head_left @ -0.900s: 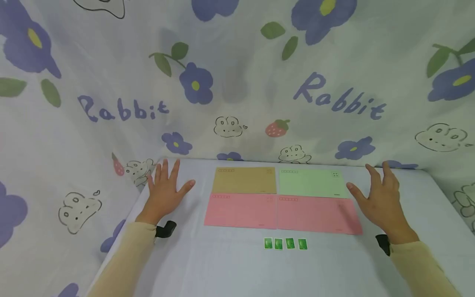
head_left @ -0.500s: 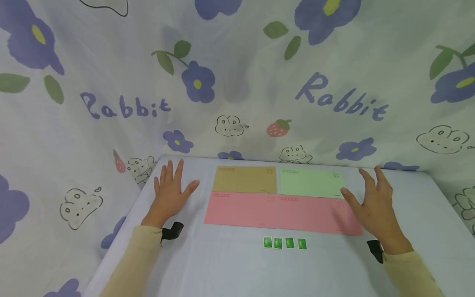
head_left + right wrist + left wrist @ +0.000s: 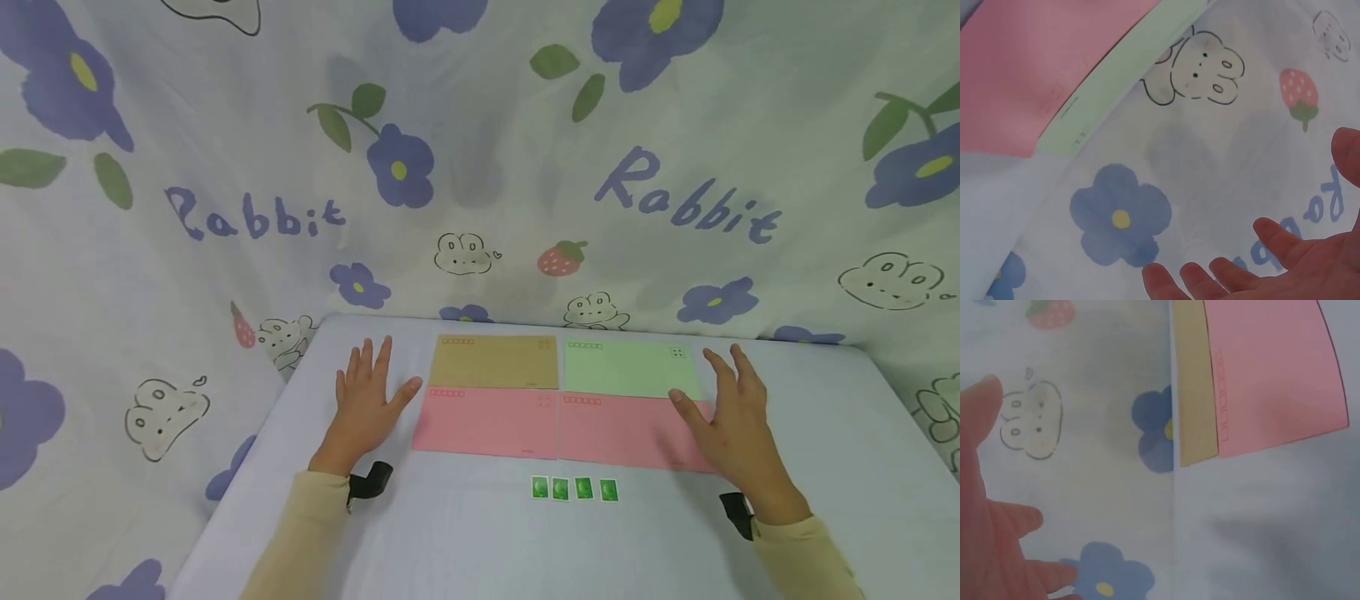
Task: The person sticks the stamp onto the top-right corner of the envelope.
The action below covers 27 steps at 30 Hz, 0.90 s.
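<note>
While the left hand [image 3: 366, 408] and the right hand [image 3: 738, 433] hang empty, fingers spread and thumbs turned inward, the paper things lie flat on the desk [image 3: 450, 550] between them. At the back are the tan envelope [image 3: 493, 365] and the green envelope [image 3: 626, 371]; in front, edges close to theirs, are the left pink envelope [image 3: 487, 423] and the right pink envelope [image 3: 618, 429]. One hand is just beside the block's left end; the other overlaps its right end in the head view, seemingly above it. Nearer the person, apart from the envelopes, four green stamps [image 3: 560, 489] sit in a short row with narrow gaps. Each envelope should be light and thin, stiff enough to stay flat yet quick to bow or crease, so a free outer edge or corner offers a better hold than the tight inner seams. The stamps look lighter and fussier, likely to skid or flip if brushed; a nail under one corner, then a pinch by opposite edges, should suit them. Whether their backs are sticky cannot be told.
</note>
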Motion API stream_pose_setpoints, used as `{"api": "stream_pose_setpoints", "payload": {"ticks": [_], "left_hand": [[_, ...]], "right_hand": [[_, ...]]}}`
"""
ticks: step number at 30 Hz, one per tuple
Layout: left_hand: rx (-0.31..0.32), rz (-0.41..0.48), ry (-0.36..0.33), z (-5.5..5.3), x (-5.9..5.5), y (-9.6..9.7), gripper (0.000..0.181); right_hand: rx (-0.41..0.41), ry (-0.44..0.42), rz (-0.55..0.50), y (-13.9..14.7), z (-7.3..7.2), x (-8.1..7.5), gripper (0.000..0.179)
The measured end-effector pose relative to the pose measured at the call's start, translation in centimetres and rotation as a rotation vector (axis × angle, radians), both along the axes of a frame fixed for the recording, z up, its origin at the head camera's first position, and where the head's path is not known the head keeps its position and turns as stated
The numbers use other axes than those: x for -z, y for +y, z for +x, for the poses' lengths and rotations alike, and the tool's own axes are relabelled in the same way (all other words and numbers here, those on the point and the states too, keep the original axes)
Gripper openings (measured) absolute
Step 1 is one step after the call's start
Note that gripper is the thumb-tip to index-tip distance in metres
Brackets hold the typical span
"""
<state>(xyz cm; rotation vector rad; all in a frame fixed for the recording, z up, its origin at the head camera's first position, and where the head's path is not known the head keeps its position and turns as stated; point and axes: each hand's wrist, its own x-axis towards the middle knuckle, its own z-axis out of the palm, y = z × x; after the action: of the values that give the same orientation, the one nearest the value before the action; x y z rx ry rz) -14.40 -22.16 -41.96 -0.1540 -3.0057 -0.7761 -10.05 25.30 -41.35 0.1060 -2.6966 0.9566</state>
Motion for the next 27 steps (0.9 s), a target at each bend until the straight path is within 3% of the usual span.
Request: {"api": "stream_pose_setpoints", "payload": {"ticks": [13, 27], "left_hand": [[0.033, 0.054, 0.003, 0.2, 1.5, 2.5, 0.085], [0.082, 0.201, 0.019, 0.5, 2.7, 5.2, 0.077]], "right_hand": [[-0.034, -0.015, -0.05, -2.0, 0.4, 0.3, 0.077], [-0.072, -0.042, -0.096, -3.9, 0.4, 0.8, 0.077]]}}
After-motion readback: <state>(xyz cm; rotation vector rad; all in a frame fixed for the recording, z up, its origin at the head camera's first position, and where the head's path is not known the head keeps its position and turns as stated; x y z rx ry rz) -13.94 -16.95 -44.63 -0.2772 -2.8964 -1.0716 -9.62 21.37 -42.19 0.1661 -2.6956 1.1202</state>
